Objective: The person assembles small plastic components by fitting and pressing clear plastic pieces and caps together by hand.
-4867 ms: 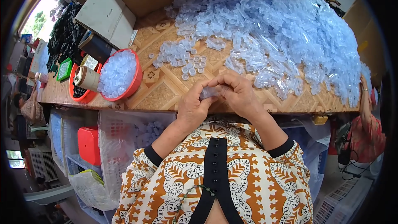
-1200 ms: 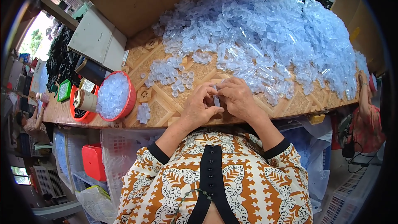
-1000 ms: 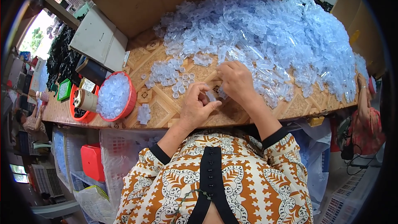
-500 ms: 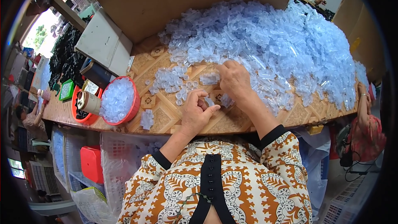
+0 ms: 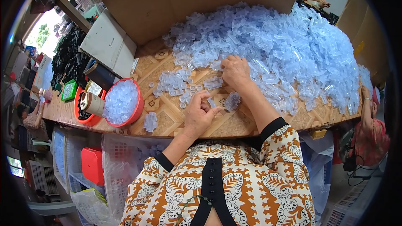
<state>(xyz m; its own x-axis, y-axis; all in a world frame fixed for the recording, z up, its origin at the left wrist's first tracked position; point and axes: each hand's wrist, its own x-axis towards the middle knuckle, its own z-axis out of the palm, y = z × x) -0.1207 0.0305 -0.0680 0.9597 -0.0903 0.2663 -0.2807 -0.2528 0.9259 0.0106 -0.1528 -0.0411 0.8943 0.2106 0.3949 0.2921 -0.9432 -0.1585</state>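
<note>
My left hand (image 5: 199,113) stays low over the near part of the table, thumb and fingers closed round a small clear plastic piece (image 5: 211,102). My right hand (image 5: 235,72) reaches to the near edge of a big heap of clear plastic pieces (image 5: 268,37). Its fingers are curled down at the heap, and their tips and anything between them are hidden. Between the hands lie a clear ribbed block (image 5: 213,83) and another clear block (image 5: 233,100). Small clear caps (image 5: 173,82) are scattered left of my hands.
A red bowl of clear caps (image 5: 121,101) stands at the left, beside a cream cup (image 5: 91,103) tipped in a second red bowl. One clear block (image 5: 150,121) lies near the front edge. A cardboard wall (image 5: 197,0) closes the back. Other people sit far right and left.
My right hand has moved a little away from me, toward the heap, uncovering more of the clear block below its wrist. My left hand has barely moved.
</note>
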